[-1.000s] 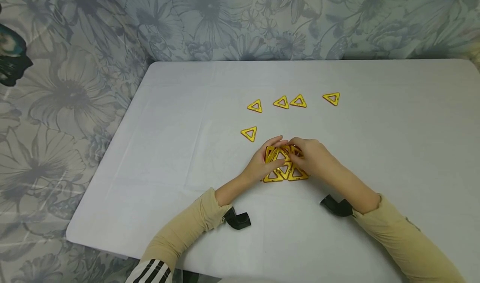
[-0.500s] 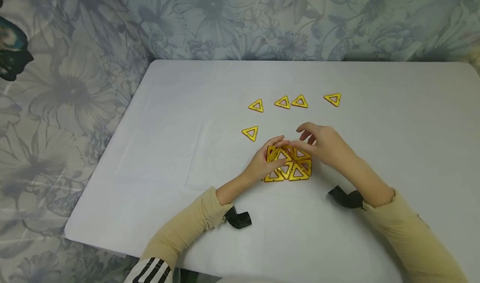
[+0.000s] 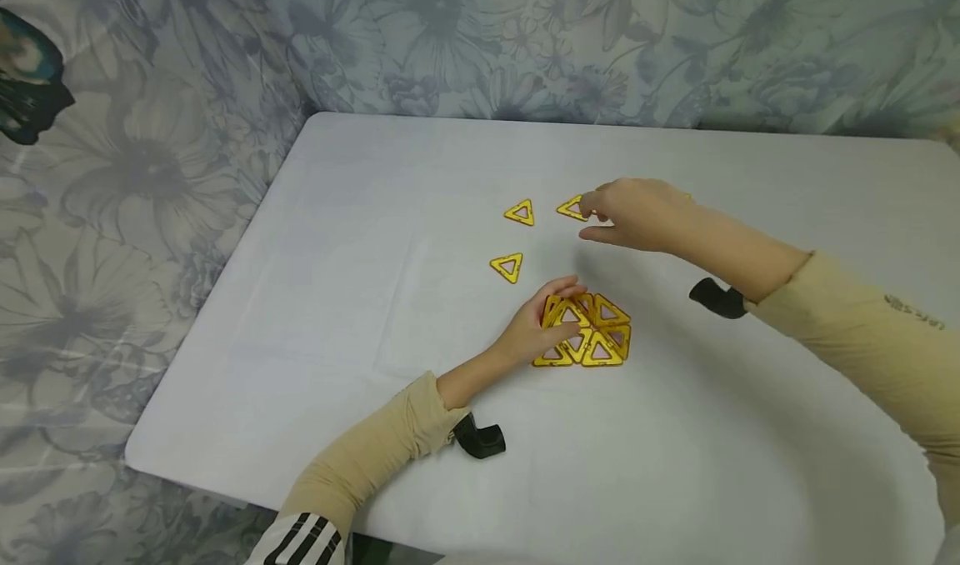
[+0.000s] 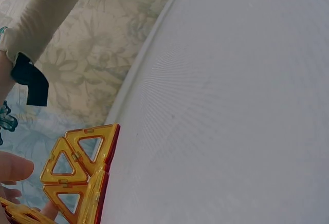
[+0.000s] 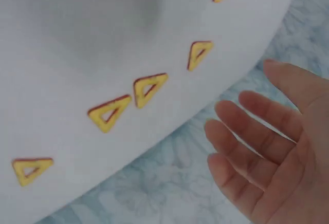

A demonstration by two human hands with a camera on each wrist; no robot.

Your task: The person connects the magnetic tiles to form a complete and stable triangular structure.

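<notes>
Since the earlier frame the right hand (image 3: pixel 633 213) has swung from just beside the triangle cluster (image 3: pixel 588 347) up to about its one o'clock; taking things left to right, one loose triangle (image 3: pixel 517 267) lies flat at ten o'clock and a second triangle (image 3: pixel 532 212) at eleven; at nine o'clock the left hand (image 3: pixel 528 332) grips the cluster, thumb across the front and fingers round the far side; a third triangle (image 3: pixel 563 209) lies at twelve, partly hidden by the right hand, whose fingers are spread in a loose curve and hold nothing; the cluster itself stands on the table (image 3: pixel 375 215); to do this well, the left hand should steady without squeezing, as the joins look apt to fold; the right would best pinch one triangle by its edges and lift it straight up.
</notes>
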